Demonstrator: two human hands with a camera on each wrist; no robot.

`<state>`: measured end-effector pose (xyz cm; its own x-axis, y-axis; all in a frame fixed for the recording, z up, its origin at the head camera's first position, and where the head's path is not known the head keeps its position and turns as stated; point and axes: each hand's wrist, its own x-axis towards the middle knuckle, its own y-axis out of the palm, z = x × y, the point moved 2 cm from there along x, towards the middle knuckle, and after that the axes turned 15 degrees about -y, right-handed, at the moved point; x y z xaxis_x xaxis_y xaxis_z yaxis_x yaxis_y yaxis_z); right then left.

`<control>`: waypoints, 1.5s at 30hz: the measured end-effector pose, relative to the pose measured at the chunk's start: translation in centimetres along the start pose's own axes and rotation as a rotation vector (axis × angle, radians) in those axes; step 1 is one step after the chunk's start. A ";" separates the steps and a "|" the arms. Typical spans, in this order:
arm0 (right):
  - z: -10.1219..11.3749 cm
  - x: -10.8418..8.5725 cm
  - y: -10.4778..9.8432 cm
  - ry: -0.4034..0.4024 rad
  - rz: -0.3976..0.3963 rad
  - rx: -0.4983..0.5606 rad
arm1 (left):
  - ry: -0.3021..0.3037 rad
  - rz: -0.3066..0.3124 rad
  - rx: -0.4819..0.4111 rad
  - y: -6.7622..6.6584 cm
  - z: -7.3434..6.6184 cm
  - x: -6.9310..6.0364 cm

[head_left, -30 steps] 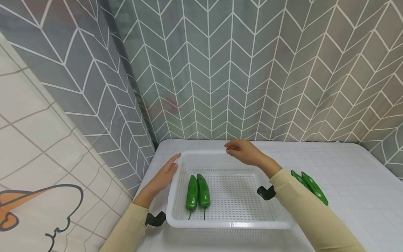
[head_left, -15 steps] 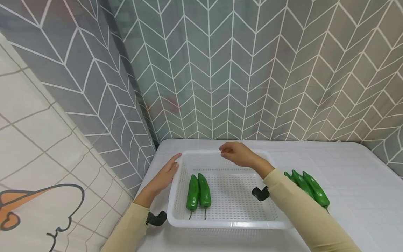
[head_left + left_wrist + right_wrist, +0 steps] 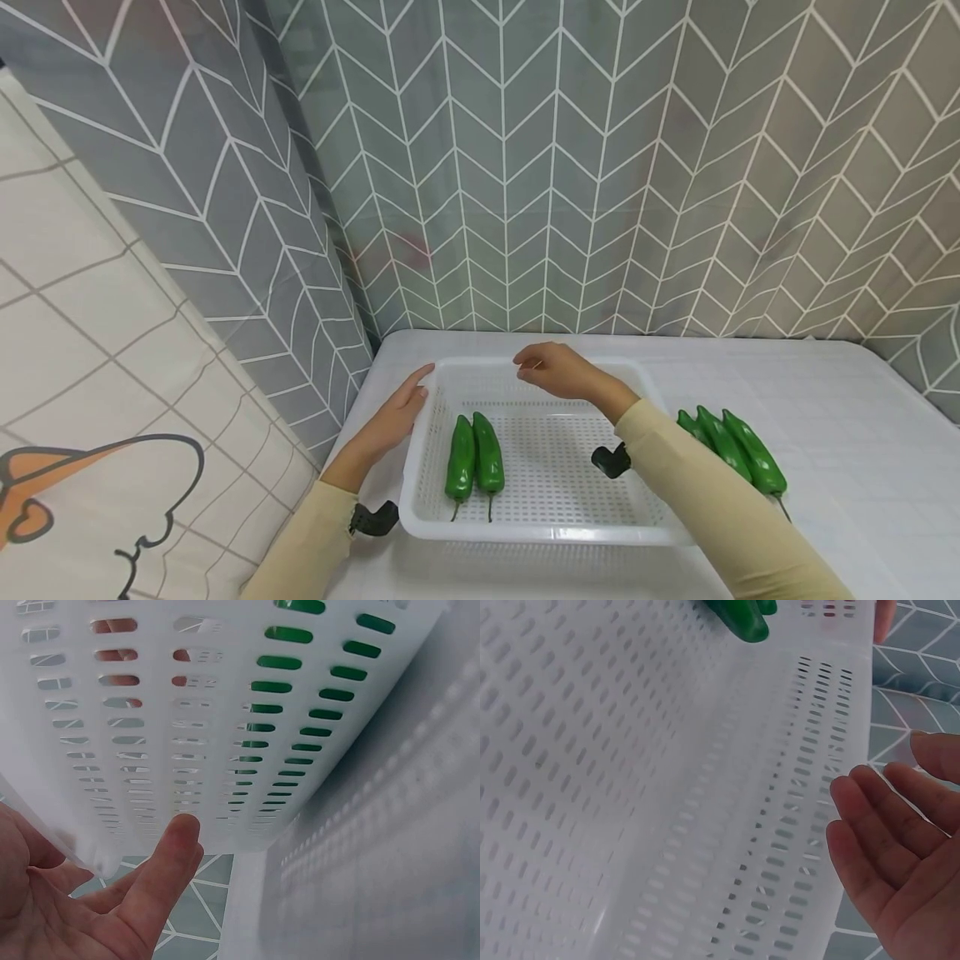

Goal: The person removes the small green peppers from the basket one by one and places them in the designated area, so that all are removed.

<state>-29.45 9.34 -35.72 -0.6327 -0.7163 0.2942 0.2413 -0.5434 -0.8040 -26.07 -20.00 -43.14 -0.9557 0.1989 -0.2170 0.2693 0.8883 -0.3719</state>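
A white perforated basket (image 3: 555, 534) holds two green peppers (image 3: 461, 458) (image 3: 488, 454), side by side near its left wall. My left hand (image 3: 390, 423) is at the basket's far left corner; in the left wrist view the left hand (image 3: 112, 900) has a finger against the outer wall, the others loosely bent. Over the far rim is my right hand (image 3: 558, 371), its fingers slightly bent and holding nothing. In the right wrist view the right hand (image 3: 900, 847) overlaps the rim; whether it touches is unclear.
Several green peppers (image 3: 753, 450) lie on the white-covered table (image 3: 847, 417), right of the basket and partly behind my right sleeve. A patterned curtain (image 3: 562, 167) hangs behind the table, and a pale sheet with a printed drawing (image 3: 97, 358) hangs at the left.
My right hand has moved a little left along the far rim, and its forearm shows more of the peppers on the right. The left hand has stayed at the corner.
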 end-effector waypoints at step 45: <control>0.2 0.4 7.6 0.204 0.286 0.223 | 0.013 0.052 -0.034 -0.2 0.1 0.0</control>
<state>-27.74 4.84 -41.63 -0.6443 -0.7630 -0.0511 0.5676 -0.4324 -0.7007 -26.12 -20.26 -43.18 -0.9421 0.2505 -0.2231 0.3147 0.8902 -0.3294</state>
